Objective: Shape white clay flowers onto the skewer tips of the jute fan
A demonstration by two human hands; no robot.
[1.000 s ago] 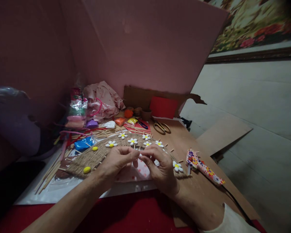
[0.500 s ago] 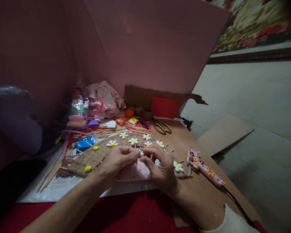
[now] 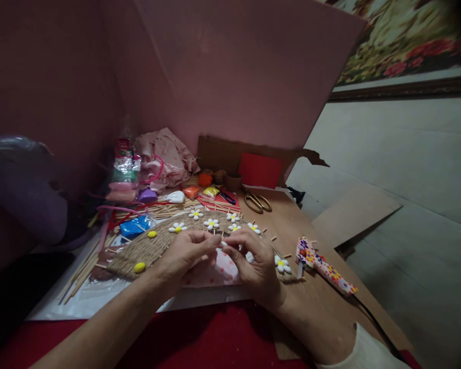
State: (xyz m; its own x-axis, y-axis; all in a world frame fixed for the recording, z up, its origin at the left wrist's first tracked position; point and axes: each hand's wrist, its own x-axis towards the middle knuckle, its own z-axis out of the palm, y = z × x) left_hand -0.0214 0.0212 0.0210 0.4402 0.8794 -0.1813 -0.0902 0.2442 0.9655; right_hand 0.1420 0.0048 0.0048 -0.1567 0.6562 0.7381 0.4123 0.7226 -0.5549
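My left hand (image 3: 194, 251) and my right hand (image 3: 255, 264) meet over a woven twine fan shape (image 3: 157, 246) with sticks poking from its edge. Both are closed in a pinch on a small white clay piece (image 3: 223, 244) between the fingertips. A larger white clay lump (image 3: 249, 257) shows at my right hand's curled fingers. White-petalled clay daisies (image 3: 211, 224) with yellow centres sit along the fan, the rightmost daisy (image 3: 281, 264) beside my right wrist. Toward the left end are two bare yellow clay ovals (image 3: 139, 267). Pink dotted cloth (image 3: 225, 269) lies under my hands.
A flowered glue gun (image 3: 325, 264) with a cord lies at right on brown board. Behind the fan are scissors (image 3: 257, 200), bagged yellow clay (image 3: 211, 191) and a red card (image 3: 260, 170). A blue clay pack (image 3: 136, 225) and loose sticks (image 3: 80, 271) are at left.
My fingertips have shifted slightly around the small white clay piece. The arms, fan and surrounding things stay where they were.
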